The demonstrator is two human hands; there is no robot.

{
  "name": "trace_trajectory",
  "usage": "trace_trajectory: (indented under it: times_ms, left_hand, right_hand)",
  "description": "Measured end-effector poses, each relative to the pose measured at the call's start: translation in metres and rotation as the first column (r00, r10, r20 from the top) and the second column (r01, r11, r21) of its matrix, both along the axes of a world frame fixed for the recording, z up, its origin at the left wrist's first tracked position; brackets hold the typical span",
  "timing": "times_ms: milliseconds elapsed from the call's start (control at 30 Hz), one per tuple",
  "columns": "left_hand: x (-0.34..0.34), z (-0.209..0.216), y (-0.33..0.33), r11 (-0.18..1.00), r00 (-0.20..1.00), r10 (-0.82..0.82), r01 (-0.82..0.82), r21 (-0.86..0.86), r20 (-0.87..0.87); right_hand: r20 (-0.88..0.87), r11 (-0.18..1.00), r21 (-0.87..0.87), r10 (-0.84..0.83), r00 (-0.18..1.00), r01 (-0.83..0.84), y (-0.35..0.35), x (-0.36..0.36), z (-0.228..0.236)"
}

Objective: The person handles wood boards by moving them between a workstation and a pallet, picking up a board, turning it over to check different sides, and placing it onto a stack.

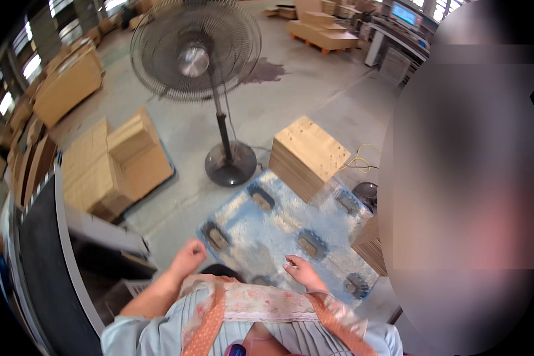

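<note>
My left hand [190,256] is curled into a loose fist beside the left corner of a worn blue pallet [282,219]; nothing shows in it. Over the pallet's near part is my right hand [303,273], its fingers bent and a little apart, with nothing visible between them. Neither hand touches the boards. At the pallet's far corner stands a neat stack of wooden boards [308,151], its pale top dotted with small holes. Another stack of boards [371,246] sits on the right side, partly covered by a blurred area.
A black pedestal fan [231,163] stands behind the pallet. Cardboard-coloured stacks [92,172] rest on a pallet to the left. A dark conveyor belt [44,255] runs along my left. Yellow cable [362,159] lies near the boards. A desk with a screen [404,15] is far right.
</note>
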State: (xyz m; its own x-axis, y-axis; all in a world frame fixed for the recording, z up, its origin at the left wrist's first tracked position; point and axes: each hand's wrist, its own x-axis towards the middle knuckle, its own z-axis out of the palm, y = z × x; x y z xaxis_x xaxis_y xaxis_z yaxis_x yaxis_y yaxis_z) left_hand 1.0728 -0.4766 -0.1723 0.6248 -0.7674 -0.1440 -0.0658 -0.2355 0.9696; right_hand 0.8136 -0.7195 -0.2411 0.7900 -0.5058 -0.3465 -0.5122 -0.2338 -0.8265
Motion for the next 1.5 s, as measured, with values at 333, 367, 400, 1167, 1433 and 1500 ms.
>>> trace_trajectory:
  times_ms: [333,367,400,1167,1433,1500]
  left_hand:
    - [-0.216,0.033,-0.004,0.916,0.917,-0.4,0.399,-0.047,-0.003]
    - [-0.221,0.044,0.001,0.952,0.952,-0.307,0.306,0.021,0.016]
    - [-0.223,0.053,0.005,0.971,0.973,-0.227,0.222,0.087,0.044]
    - [-0.66,0.113,0.284,0.296,0.241,0.886,-0.951,-0.084,0.397]
    - [-0.796,0.098,0.214,-0.339,-0.34,0.94,-0.939,-0.059,0.018]
    - [-0.801,0.085,0.199,-0.424,-0.429,0.903,-0.901,-0.092,0.035]
  right_hand:
    - [-0.576,0.963,0.227,0.254,0.777,-0.146,0.058,-0.274,-0.114]
    - [-0.553,0.961,0.21,0.269,0.788,-0.181,0.056,-0.269,-0.113]
    - [-0.527,0.961,0.191,0.273,0.805,-0.201,0.056,-0.261,-0.107]
    - [0.299,-0.638,-0.101,0.713,-0.635,-0.764,0.42,-0.143,0.171]
    - [0.482,-0.793,-0.418,0.221,-0.848,-0.444,0.555,-0.238,0.242]
    - [0.413,-0.779,-0.521,0.127,-0.902,-0.349,0.578,-0.253,0.244]
